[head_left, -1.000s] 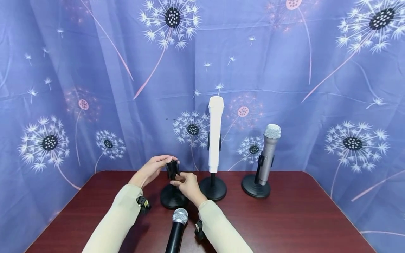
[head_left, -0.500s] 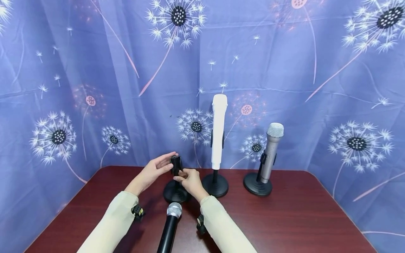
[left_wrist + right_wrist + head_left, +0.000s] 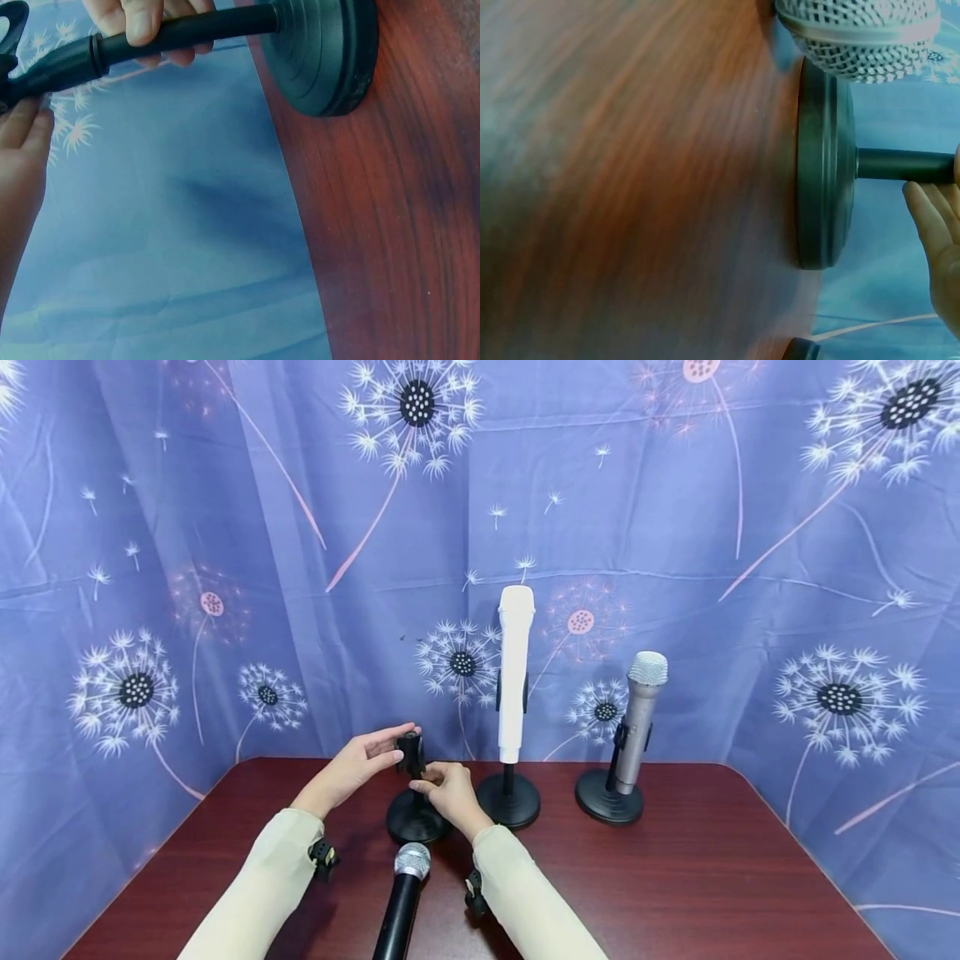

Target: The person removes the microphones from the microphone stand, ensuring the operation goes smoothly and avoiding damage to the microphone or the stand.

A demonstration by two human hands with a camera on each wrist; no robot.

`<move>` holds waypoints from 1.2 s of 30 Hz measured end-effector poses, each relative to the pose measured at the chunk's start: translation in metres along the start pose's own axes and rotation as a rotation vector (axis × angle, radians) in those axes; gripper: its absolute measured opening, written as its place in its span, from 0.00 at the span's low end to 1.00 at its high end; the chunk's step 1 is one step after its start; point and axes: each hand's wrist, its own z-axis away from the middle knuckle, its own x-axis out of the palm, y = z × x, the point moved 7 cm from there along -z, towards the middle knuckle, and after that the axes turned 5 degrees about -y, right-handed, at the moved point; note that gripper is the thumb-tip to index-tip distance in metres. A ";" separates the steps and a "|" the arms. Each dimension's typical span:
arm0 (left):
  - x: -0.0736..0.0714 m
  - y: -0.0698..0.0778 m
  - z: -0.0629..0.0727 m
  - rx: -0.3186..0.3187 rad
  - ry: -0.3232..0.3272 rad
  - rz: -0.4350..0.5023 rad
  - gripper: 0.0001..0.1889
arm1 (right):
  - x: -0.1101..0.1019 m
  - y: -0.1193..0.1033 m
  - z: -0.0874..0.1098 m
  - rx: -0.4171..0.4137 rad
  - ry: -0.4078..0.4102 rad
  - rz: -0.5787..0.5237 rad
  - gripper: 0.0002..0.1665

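Note:
A black microphone stand (image 3: 417, 817) stands upright on the table, its round base flat and its clip (image 3: 410, 753) at the top. My left hand (image 3: 352, 770) holds the clip, thumb at its near left side and fingers reaching behind; in the left wrist view its fingers (image 3: 28, 127) touch the stand's upper part. Lower down, my right hand (image 3: 453, 795) pinches the thin pole (image 3: 202, 28) between thumb and fingers. A black microphone (image 3: 401, 902) with a silver mesh head lies in front of the base, between my forearms.
Right of my hands, a white microphone (image 3: 514, 677) stands in a black stand (image 3: 508, 802). Farther right, a silver-grey microphone (image 3: 640, 722) leans in another black stand (image 3: 609, 797). A blue dandelion-print curtain (image 3: 675, 527) hangs behind the dark red table (image 3: 712, 860).
The clip has turned slightly, and my left hand has shifted a little down its side. My right hand stays on the pole. The head view has shifted slightly.

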 end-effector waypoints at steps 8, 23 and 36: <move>0.003 -0.004 -0.003 0.040 -0.091 0.190 0.28 | -0.002 0.000 0.002 0.004 -0.006 -0.004 0.08; 0.008 -0.005 0.003 0.054 -0.048 0.336 0.29 | -0.004 -0.016 0.007 0.079 -0.202 0.154 0.12; 0.011 0.018 0.016 -0.009 0.264 0.209 0.25 | -0.044 -0.037 0.031 0.056 -0.410 0.051 0.18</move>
